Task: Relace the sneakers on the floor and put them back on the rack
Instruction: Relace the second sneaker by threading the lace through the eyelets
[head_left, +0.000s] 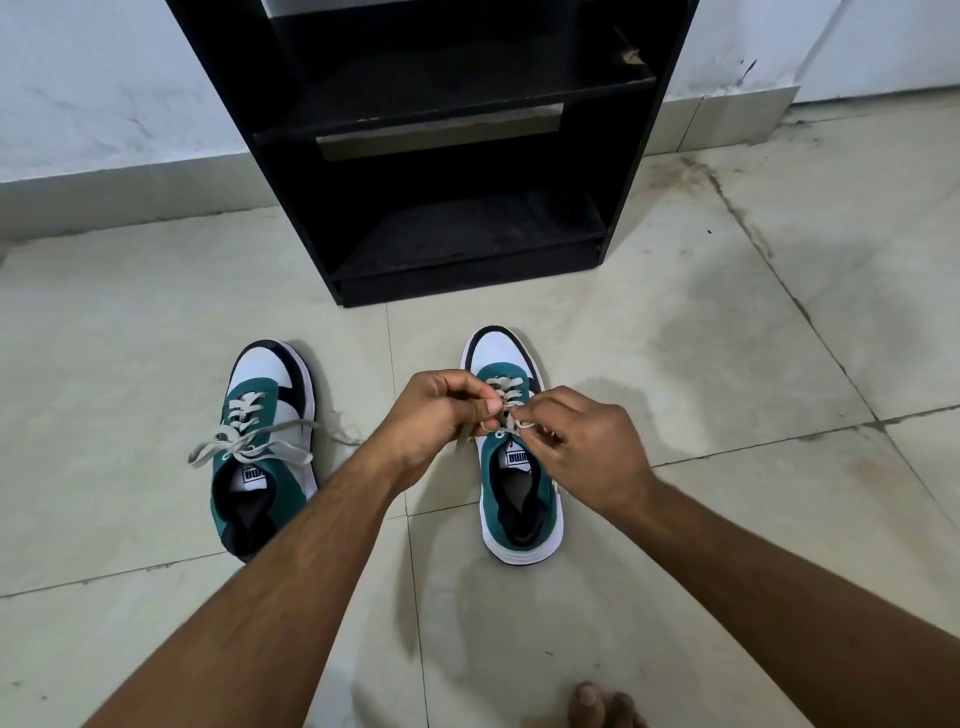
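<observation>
Two green, white and black sneakers stand on the tiled floor, toes toward the rack. The left sneaker (265, 447) has its grey lace loose, with both ends trailing out sideways. Over the right sneaker (511, 467), my left hand (436, 415) pinches one end of its grey lace (506, 397). My right hand (582, 441) pinches the other end, looped near the upper eyelets. The black shoe rack (447, 156) stands just beyond the shoes, and its visible shelves hold nothing.
The rack backs onto a white wall (104, 104) with a tiled skirting. Pale floor tiles (779, 312) spread on both sides of the shoes, stained at the right. My bare toes (602, 706) show at the bottom edge.
</observation>
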